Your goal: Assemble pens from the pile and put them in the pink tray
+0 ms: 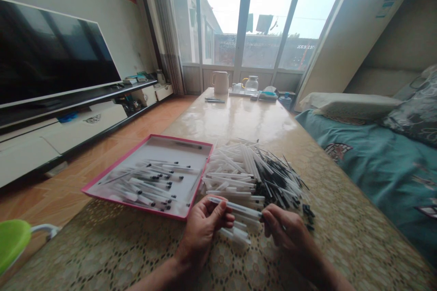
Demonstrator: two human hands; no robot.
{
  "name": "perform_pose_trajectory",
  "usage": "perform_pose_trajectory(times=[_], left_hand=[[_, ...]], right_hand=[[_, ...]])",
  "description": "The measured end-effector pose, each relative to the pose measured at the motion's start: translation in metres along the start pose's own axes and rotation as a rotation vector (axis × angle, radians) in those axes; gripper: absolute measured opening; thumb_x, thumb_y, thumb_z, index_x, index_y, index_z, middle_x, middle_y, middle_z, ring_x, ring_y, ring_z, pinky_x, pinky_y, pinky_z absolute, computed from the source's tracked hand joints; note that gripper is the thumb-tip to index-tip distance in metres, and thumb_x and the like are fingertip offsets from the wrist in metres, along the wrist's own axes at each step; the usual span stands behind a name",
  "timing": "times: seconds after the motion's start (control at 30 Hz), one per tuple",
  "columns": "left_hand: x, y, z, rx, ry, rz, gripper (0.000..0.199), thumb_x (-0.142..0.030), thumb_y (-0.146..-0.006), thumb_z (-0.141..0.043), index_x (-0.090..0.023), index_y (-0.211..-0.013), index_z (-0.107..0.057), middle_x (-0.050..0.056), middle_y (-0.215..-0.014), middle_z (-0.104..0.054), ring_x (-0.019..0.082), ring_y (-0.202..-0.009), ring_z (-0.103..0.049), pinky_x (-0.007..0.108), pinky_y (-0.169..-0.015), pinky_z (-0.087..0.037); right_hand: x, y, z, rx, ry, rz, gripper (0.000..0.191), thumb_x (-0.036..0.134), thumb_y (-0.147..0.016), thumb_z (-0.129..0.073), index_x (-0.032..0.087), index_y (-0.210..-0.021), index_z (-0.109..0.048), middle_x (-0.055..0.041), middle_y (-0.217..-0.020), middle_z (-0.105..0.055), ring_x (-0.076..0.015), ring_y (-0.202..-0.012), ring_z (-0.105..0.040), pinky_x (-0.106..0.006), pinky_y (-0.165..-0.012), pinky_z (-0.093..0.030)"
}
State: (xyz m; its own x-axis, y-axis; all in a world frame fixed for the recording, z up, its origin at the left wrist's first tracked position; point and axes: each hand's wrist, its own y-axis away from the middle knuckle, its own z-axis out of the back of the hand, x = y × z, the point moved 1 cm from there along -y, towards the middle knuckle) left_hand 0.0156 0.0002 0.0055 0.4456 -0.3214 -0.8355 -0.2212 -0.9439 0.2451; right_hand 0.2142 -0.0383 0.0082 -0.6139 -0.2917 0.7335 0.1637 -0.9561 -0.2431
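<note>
My left hand (209,219) is closed round one end of a pen (239,207) with a translucent white barrel. At the pen's dark right end, the fingers of my right hand (282,223) are pinched together; whether they hold a separate small part there is hidden. Behind and below the pen lie loose white pen barrels (227,182) in a heap. Dark thin pen parts (276,177) are piled against the heap's right side, with several small black pieces (308,211) close to my right hand. To the left, a pink-rimmed tray (136,211) contains many pens with black ends.
The long table (341,236) has a patterned cover. At its far end stand a beige jug (221,82), a glass pitcher (251,85) and a tissue pack (269,93). A green stool (13,241) is at the left, a teal-covered bed or sofa (368,163) at the right.
</note>
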Motion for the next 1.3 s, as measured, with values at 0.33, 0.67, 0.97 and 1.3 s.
perform_pose_trajectory(times=[0.33,0.67,0.97,1.3], left_hand=[[-0.0003,0.0017,-0.0006,-0.014,-0.004,0.003,0.032,-0.034,-0.062,-0.08,-0.013,-0.077,-0.061,0.001,-0.06,-0.066,0.009,-0.049,-0.059,0.02,-0.051,-0.048],[-0.0001,-0.0001,0.0002,0.0,-0.013,-0.006,0.032,-0.034,-0.063,-0.08,-0.012,-0.077,-0.061,0.001,-0.06,-0.066,0.01,-0.05,-0.059,0.019,-0.052,-0.048],[-0.0001,0.0,0.0002,-0.001,-0.019,-0.007,0.032,-0.034,-0.064,-0.079,-0.013,-0.078,-0.06,0.0,-0.06,-0.066,0.009,-0.049,-0.058,0.02,-0.052,-0.048],[0.0004,0.0001,0.0012,0.006,-0.01,0.004,0.034,-0.035,-0.063,-0.08,-0.012,-0.078,-0.061,0.001,-0.059,-0.066,0.01,-0.051,-0.059,0.021,-0.053,-0.049]], right_hand=[[-0.0028,0.0012,-0.001,-0.005,0.067,0.014,0.033,0.038,-0.096,-0.033,0.02,-0.079,-0.055,0.0023,-0.056,-0.056,-0.0124,-0.051,-0.055,-0.022,-0.052,-0.04],[-0.0042,0.0016,-0.0021,-0.024,0.087,0.013,0.032,0.038,-0.096,-0.032,0.021,-0.082,-0.054,0.0041,-0.053,-0.056,-0.0122,-0.047,-0.055,-0.021,-0.05,-0.039],[-0.0055,0.0022,-0.0032,-0.014,0.085,-0.005,0.03,0.041,-0.095,-0.035,0.02,-0.086,-0.055,0.0044,-0.052,-0.054,-0.0122,-0.046,-0.054,-0.021,-0.048,-0.038],[-0.0066,0.0008,-0.002,0.044,0.111,-0.013,0.03,0.038,-0.096,-0.033,0.02,-0.086,-0.055,0.0041,-0.051,-0.053,-0.0124,-0.045,-0.053,-0.021,-0.049,-0.038]])
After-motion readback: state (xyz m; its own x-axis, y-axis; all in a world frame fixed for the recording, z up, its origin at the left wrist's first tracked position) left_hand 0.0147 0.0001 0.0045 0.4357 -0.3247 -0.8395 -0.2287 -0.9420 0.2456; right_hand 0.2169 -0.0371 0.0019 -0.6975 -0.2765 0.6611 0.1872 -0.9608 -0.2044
